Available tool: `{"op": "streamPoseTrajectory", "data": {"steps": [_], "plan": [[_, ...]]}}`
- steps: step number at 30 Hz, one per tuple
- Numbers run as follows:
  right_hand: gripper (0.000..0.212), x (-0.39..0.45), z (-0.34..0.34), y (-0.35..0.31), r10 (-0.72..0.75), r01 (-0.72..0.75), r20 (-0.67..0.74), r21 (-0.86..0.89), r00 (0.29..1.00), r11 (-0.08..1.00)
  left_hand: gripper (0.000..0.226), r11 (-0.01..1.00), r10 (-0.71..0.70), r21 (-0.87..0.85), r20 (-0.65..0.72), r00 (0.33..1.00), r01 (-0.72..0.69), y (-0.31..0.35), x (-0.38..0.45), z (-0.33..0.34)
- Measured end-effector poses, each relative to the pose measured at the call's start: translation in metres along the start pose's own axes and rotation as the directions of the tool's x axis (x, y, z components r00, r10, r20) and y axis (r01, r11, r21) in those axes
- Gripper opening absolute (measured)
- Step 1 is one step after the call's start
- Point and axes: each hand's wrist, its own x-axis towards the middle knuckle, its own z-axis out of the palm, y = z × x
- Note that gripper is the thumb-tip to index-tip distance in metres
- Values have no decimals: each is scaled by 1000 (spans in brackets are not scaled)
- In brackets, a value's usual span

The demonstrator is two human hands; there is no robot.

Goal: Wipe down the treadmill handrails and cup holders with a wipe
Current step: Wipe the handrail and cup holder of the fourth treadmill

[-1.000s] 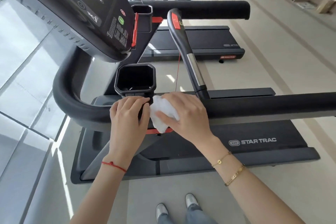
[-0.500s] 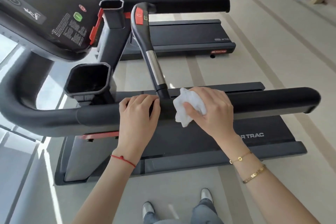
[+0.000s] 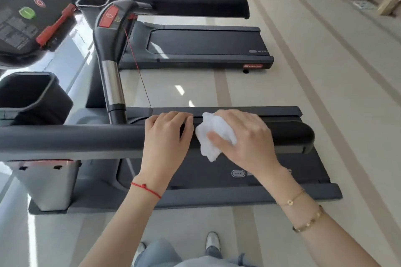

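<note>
Since a second ago both hands have slid along the padded black treadmill handrail (image 3: 71, 136), from beside the square black plastic cup holder (image 3: 32, 95) toward the rail's free end.

Head view: the right hand (image 3: 245, 138) presses a crumpled white wipe (image 3: 213, 134) against the top and near side of the rail, fingers curled over it and the thumb pinning it from the front. The left hand (image 3: 167, 136) sits just beside it, fingers wrapped over the rail in a steadying grip. The wipe looks light, soft and limp, likely to bunch or slip unless held across its middle with the palm spreading it. The rail looks stiff and slightly cushioned, so firm pressure should be safe. A short bare stretch of rail remains before its rounded end (image 3: 308, 136), with open floor beyond. The upright black and chrome heart-rate handle (image 3: 111, 84) and thin red safety cord (image 3: 138, 71) stand behind the left hand, a snag risk on any return pass
</note>
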Motion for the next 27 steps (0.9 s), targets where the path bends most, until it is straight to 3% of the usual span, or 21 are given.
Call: {"op": "streamPoseTrajectory", "data": {"steps": [3,8,10,15,16,18,21,24,27], "plan": [[42,-28,-18,36,-91,93,-78,27,993,995,22,1000,13,24,12,1000,-13,20,-5,11],[37,-10,-37,69,247,-251,-52,-79,968,965,21,999,23,30,32,999,-24,44,-6,25],[37,-9,-35,68,243,-251,-78,-123,967,960,21,999,32,20,43,999,-33,51,-5,29],[38,-45,-34,78,40,-32,-161,56,986,998,21,996,90,6,80,993,-90,66,-2,42],[38,-46,-37,83,58,-47,-146,80,988,996,21,995,100,6,84,991,-100,69,-1,43],[33,-40,-45,93,231,-209,-118,175,966,962,21,993,120,5,96,988,-121,75,0,47],[35,-24,-56,108,536,-509,60,417,842,753,24,992,128,-7,115,985,-128,83,-1,50],[30,-31,-56,110,567,-540,96,467,818,700,26,992,121,8,125,985,-123,88,-2,53],[30,-58,-52,103,544,-446,-16,553,839,704,27,993,113,24,120,986,-117,91,-3,55]]}}
